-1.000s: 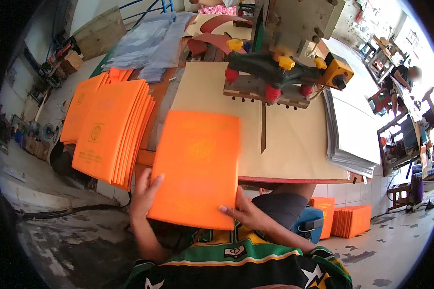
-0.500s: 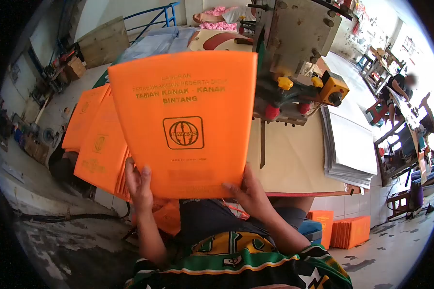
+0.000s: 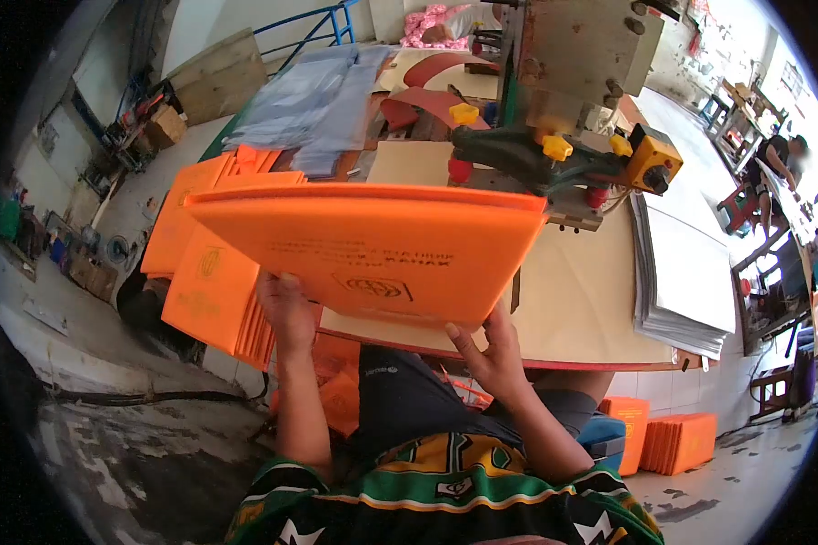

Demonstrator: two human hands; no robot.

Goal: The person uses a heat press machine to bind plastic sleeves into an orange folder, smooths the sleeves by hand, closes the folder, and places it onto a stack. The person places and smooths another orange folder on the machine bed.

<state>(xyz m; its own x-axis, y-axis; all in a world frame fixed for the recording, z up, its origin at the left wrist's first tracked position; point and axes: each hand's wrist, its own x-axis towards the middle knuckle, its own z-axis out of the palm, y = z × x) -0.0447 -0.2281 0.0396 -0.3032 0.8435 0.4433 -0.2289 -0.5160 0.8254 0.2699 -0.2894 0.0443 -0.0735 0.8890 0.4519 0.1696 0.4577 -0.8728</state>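
Observation:
An orange report folder (image 3: 373,254) with gold lettering and a round emblem is held up over the near table edge, tilted so its top edge leans away. My left hand (image 3: 286,313) grips its lower left edge, with the fingers partly hidden behind it. On the lower right edge my right hand (image 3: 493,354) has its thumb in front and its fingers behind. The folder's upper edge shows more than one layer. Left of it lie stacked orange folders (image 3: 207,295), close to my left hand. Beyond the folder stands a press machine (image 3: 591,64) with yellow knobs.
A stack of white sheets (image 3: 686,272) lies at the table's right. Clear plastic sleeves (image 3: 300,95) cover the back left. More orange folders (image 3: 680,443) stand on the floor at right. A yellow switch box (image 3: 653,165) juts from the machine. Another person (image 3: 777,168) sits far right.
The folder has tipped from nearly upright to a flatter tilt, its top edge dropping away from me. Both hands still hold it. The view has shifted slightly, showing more of the machine.

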